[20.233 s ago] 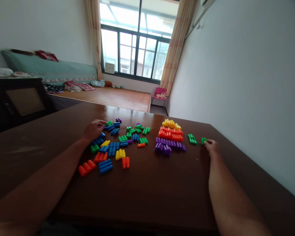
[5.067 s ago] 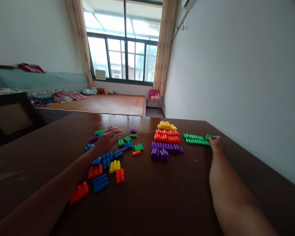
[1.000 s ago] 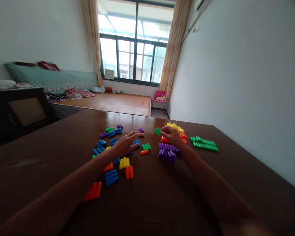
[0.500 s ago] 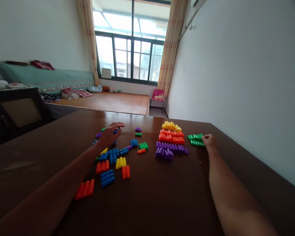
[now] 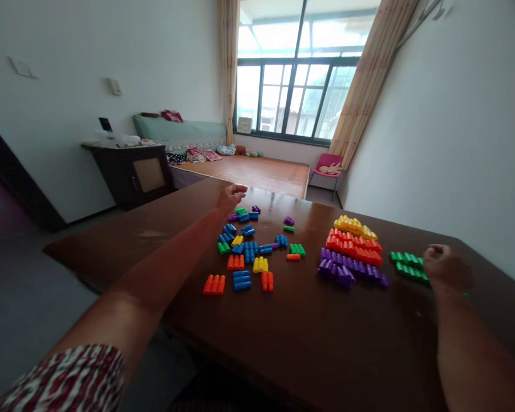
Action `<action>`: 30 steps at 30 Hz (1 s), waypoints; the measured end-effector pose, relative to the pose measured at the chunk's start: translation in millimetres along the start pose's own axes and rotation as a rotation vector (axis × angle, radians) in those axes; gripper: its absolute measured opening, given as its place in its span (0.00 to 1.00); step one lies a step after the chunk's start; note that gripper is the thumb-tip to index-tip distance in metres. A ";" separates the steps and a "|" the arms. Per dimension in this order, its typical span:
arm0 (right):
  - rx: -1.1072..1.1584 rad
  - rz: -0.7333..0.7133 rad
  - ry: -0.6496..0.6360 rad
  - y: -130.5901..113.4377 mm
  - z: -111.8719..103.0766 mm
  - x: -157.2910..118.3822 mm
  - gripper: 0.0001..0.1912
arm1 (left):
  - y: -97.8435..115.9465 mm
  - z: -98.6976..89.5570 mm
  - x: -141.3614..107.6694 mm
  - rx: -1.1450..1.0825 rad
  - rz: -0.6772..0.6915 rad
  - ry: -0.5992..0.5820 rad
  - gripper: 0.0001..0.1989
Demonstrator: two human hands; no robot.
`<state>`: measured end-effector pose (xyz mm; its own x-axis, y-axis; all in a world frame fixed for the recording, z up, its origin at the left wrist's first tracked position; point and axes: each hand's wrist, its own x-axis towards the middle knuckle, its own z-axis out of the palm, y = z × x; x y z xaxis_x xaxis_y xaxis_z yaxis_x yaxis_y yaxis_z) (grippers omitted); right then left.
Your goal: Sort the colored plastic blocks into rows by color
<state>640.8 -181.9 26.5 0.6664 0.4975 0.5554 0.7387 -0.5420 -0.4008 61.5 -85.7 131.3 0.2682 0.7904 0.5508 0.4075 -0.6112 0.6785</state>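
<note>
My left hand [image 5: 232, 196] is over the far part of the table, just beyond scattered green and blue pieces [image 5: 244, 217]; its fingers look partly curled, and whether anything is in them is unclear. At the right, my right hand [image 5: 445, 264] is closed beside two rows of green pieces [image 5: 409, 267]; what it holds, if anything, is hidden. Left of the green rows lie stacked yellow pieces [image 5: 354, 226], orange pieces [image 5: 354, 246] and purple pieces [image 5: 352, 269]. Blue pieces [image 5: 241, 280], orange pieces [image 5: 214, 285] and yellow pieces [image 5: 260, 264] lie in small groups nearer my left forearm.
The dark brown table [image 5: 309, 320] carries all the pieces. Beyond it are a low bed [image 5: 257, 170], a pink chair [image 5: 328, 163] and a window. A dark cabinet [image 5: 148, 174] stands at the left, and a white wall runs along the right.
The view has swung left, showing more of the cabinet side. My left hand has moved away from me, off the scattered pieces. My right hand has shifted slightly off the green rows.
</note>
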 end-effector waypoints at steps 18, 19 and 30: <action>-0.009 -0.206 0.002 -37.0 -3.1 -21.9 0.16 | 3.2 38.2 -122.7 0.522 0.490 -0.657 0.24; -0.022 -0.222 0.007 -38.6 -3.9 -22.4 0.16 | -4.7 44.7 -111.9 0.539 0.469 -0.627 0.23; -0.084 -0.362 0.054 -44.8 -2.7 -17.6 0.16 | 12.8 126.1 -31.1 0.539 0.541 -0.689 0.21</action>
<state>595.6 -168.2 36.6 0.3559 0.6315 0.6888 0.9128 -0.3928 -0.1116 168.5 -112.7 61.5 0.9058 0.3716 0.2036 0.3755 -0.9266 0.0205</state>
